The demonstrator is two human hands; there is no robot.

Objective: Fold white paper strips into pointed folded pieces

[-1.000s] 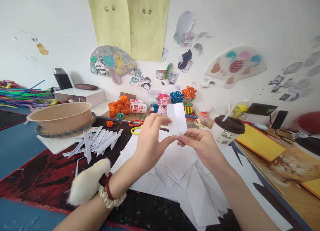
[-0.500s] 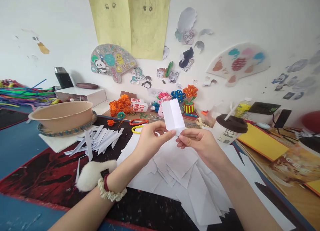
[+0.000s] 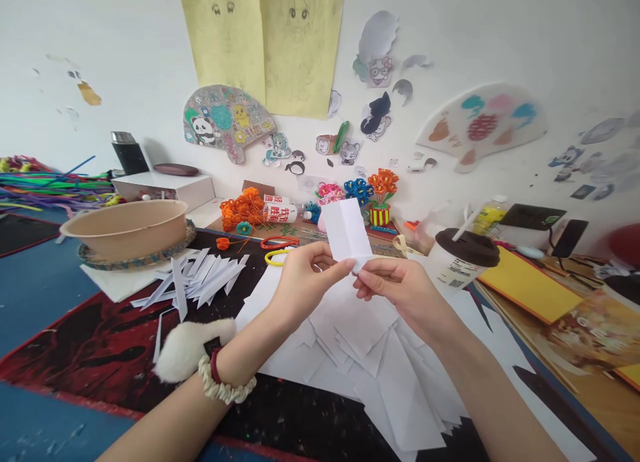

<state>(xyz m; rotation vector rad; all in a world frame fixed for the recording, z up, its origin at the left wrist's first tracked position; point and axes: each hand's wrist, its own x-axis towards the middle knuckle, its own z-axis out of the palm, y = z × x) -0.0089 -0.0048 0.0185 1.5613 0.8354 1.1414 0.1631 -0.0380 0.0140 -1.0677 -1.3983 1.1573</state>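
A small white creased paper (image 3: 346,229) is held upright above the mat, its lower end folded. My left hand (image 3: 314,275) pinches its lower left edge between thumb and fingers. At the lower right corner, my right hand (image 3: 395,282) has thumb and fingers closed on the same paper, close to my left fingertips. Beneath both hands lies a spread pile of white paper sheets (image 3: 370,335). To the left is a heap of narrow folded paper strips (image 3: 207,279).
A beige basin (image 3: 125,229) stands at the left. Scissors with a yellow handle (image 3: 274,257) lie behind my left hand. On the right stands a lidded cup with a straw (image 3: 463,259). Flowers in a striped pot (image 3: 380,215) stand by the wall. A white fluffy object (image 3: 183,352) touches my left wrist.
The whole view has shifted very slightly. Both hands keep their hold on the paper, with hardly any movement.
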